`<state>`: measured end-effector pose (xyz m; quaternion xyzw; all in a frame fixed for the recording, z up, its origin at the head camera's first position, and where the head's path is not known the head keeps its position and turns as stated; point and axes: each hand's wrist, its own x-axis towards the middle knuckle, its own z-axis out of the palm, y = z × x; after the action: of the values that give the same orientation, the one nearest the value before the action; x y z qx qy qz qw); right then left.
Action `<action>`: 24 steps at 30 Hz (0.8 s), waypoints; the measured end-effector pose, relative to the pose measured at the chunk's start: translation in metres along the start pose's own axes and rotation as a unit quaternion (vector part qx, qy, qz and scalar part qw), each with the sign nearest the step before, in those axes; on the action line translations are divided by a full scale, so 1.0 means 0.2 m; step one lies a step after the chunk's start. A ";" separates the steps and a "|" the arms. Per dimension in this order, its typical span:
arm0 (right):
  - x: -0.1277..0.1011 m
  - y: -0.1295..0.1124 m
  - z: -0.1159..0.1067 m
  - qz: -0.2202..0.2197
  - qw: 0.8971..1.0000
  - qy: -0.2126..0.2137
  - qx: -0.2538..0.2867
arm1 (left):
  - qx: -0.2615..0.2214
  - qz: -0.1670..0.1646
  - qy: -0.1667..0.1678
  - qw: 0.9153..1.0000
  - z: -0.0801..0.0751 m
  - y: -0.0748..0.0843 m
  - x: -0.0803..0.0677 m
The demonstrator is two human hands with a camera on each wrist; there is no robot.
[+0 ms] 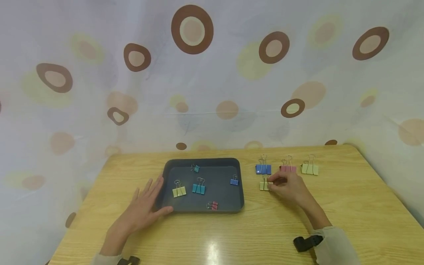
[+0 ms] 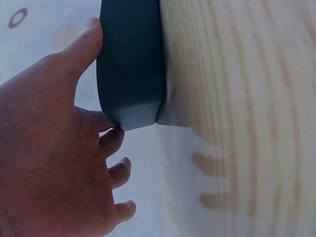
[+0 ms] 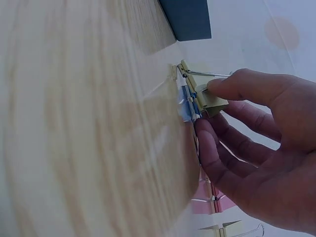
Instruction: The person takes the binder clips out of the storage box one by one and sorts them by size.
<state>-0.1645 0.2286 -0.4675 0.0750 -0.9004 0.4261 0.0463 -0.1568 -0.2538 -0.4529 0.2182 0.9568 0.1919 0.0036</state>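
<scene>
The left hand (image 1: 144, 208) lies flat with fingers spread against the near-left wall of the dark tray (image 1: 172, 167), steadying it; the right hand (image 1: 288, 186) pinches a yellow binder clip (image 1: 265, 185) on the table (image 1: 265, 228) just right of the tray, and should, I judge, keep a firm hold on the body so it lifts cleanly. The right wrist view shows thumb and fingertips closed on that clip; the head view shows blue (image 1: 263, 169), pink (image 1: 287, 168) and pale-green (image 1: 310, 169) clips beyond.

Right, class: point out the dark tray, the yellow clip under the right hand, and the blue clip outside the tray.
tray (image 1: 203, 208), head view, near rim.
yellow clip (image 1: 264, 185), head view, its body.
blue clip (image 1: 263, 169), head view, its body.
right hand (image 1: 289, 187), head view, its back.
</scene>
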 end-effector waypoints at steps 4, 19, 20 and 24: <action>0.01 0.01 -0.01 -0.001 1.000 -0.012 0.004 | -0.002 0.001 -0.001 1.000 0.00 0.00 0.00; 0.00 0.00 -0.02 -0.001 0.999 -0.031 -0.007 | 0.001 -0.006 -0.009 1.000 0.01 -0.02 -0.01; 0.00 0.00 -0.03 -0.003 1.000 -0.027 -0.009 | 0.001 -0.007 -0.010 1.000 0.01 -0.02 0.00; 0.01 -0.04 -0.07 -0.025 1.000 0.010 -0.005 | 0.005 -0.006 -0.010 1.000 0.01 -0.02 0.00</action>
<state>-0.1643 0.2341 -0.4524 0.0928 -0.9000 0.4206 0.0667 -0.1585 -0.2550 -0.4563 0.2142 0.9590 0.1849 0.0129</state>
